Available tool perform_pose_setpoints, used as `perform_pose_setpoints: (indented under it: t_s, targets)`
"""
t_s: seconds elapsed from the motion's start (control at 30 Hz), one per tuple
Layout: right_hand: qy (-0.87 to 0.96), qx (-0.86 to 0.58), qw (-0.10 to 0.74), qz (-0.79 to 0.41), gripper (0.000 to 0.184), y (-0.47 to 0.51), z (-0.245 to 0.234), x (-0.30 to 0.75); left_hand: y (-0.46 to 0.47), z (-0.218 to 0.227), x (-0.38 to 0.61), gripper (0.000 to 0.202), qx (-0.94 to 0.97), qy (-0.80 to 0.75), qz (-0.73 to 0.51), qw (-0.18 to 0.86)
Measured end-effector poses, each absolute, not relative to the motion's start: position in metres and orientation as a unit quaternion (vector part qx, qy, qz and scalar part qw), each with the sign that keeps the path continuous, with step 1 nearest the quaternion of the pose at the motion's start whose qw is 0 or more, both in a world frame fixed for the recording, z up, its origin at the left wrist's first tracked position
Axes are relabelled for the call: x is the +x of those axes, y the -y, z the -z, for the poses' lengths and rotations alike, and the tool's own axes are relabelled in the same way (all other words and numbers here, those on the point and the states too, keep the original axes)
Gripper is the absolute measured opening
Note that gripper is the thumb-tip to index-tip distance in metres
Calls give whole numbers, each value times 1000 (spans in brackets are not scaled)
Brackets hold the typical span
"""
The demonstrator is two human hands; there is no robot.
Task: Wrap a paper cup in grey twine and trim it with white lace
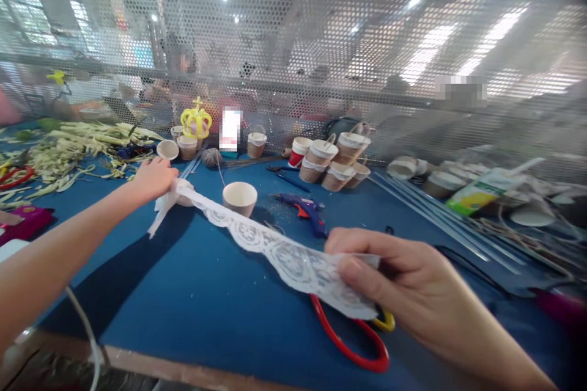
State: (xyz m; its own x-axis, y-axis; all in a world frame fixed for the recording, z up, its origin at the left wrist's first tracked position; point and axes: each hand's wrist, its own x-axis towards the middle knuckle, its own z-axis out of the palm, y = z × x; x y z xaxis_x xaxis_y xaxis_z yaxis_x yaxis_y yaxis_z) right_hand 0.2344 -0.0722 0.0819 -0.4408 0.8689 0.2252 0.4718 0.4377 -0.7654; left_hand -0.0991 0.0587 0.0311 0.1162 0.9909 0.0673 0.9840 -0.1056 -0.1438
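Note:
A strip of white lace ribbon (263, 241) with a scalloped edge stretches slanting between my two hands, above the blue table. My right hand (398, 281) pinches its near end between thumb and fingers. At the far end my left hand (158, 177) is closed on the ribbon, where a loose tail hangs and the rest looks bunched; its fingertips are partly hidden. Scissors with a red handle loop (353, 348) and some yellow show below my right hand, their blades covered by the lace. Just beyond the strip stands a small paper cup (239, 197).
A blue glue gun (302, 208) lies mid-table, with pliers (288, 177) behind it. Several wrapped cups (337, 162) are stacked by the perforated metal screen (284, 30). Clear glue sticks (435, 214) lie right. Husk strips (87, 140), a yellow crown (196, 120) and twine (211, 157) are left.

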Motion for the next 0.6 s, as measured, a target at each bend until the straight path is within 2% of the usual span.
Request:
perform_pose_setpoints:
  t_s: [0.07, 0.13, 0.27, 0.37, 0.47, 0.5, 0.57, 0.6]
  targets:
    - [801, -430, 267, -321, 27, 71, -72, 232, -46, -50, -86, 41, -740, 669, -50, 57]
    - [814, -438, 217, -313, 24, 70, -62, 227, -22, -69, -63, 51, -785, 618, -49, -7]
    - [843, -415, 169, -296, 21, 73, -50, 219, 36, -86, -1, 42, -896, 390, 48, -208]
    - [854, -401, 163, -290, 22, 68, -49, 223, 54, -72, 31, 23, -879, 361, -3, -311]
    - [832, -468, 139, -262, 29, 44, -49, 234, 49, -54, 40, 22, -879, 367, -6, -305]
    - [824, -513, 131, -203, 32, 33, -48, 237, 45, -50, 40, 20, -887, 356, -15, -295]
    - [818, -567, 52, -79, 26, 10, -42, 239, 39, -44, 40, 17, -899, 330, -36, -284]
    - [816, -574, 28, -67, 21, 0, -38, 238, 37, -42, 40, 17, -903, 325, -45, -277]
